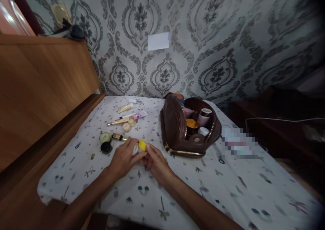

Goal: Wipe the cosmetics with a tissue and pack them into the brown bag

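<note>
Both hands meet over the cloth around a small white container (135, 150) with a yellow cap (142, 145). My left hand (123, 158) is closed on the white part, and my right hand (156, 163) has its thumb and fingers at the yellow cap. Whether cap and container are joined, I cannot tell. Just beyond my left hand lies a dark bottle with a gold end (119, 137). Left of it are a round black lid or jar (106, 147) and a green-topped round jar (105, 137). To the right stands an open brown cosmetic bag (175, 128).
Cosmetic tubes lie farther back, including a cream one (125, 108), a purple-and-white one (139, 115) and a slim gold one (118, 121). Bottles and jars fill the bag. A wooden cabinet (45, 98) borders the left, a patterned wall (177, 67) the back. A blurred-out item (238, 143) lies right.
</note>
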Motion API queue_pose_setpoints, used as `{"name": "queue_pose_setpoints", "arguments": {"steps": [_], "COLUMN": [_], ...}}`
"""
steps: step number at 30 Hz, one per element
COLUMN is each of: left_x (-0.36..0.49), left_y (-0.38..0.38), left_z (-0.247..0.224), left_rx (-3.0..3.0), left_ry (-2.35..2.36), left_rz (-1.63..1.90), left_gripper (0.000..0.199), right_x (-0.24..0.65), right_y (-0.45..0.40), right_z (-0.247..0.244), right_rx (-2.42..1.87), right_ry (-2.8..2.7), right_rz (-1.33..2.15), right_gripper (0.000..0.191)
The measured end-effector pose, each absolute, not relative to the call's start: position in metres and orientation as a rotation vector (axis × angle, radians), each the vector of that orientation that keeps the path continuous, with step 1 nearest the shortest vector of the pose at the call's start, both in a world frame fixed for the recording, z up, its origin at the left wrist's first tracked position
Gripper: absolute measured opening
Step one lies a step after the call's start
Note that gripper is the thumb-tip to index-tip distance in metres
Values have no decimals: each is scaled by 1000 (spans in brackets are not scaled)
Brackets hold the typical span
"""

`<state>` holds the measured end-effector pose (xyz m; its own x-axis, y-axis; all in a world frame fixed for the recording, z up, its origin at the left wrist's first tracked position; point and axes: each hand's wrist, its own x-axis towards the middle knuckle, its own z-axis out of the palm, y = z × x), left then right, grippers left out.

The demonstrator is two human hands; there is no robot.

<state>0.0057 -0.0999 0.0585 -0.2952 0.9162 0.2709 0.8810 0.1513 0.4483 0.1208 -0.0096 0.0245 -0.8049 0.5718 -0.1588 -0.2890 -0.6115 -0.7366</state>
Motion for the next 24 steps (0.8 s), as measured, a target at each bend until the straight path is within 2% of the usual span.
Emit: {"name": "queue_pose_setpoints", "arguments": {"steps": [5,10,14,19,24], "left_x": [9,21,24,24,22], "left_y": [-92,-73,-58,-43,-41], "left_z": [72,78,75,58,56], "left_rx": [1943,1942,1568,944,780], "left_ry": [2197,1897,1727,1597,1601], "left_rz": [1037,1098,1200,1374,1365], "left_gripper": [34,33,37,39,40], "right_x": [128,135,144,146,143], "right_y": [-8,-2,6,8,10], "right_z": [21,15,16,12,1], "right_rx": [-510,-448,-380,-406,-433], "right_ry": [-1114,-1219,-1291,-1128,-1180], "right_rz": [2420,2399,2405,2438,2270], "right_gripper": [46,59,65,75,80]}}
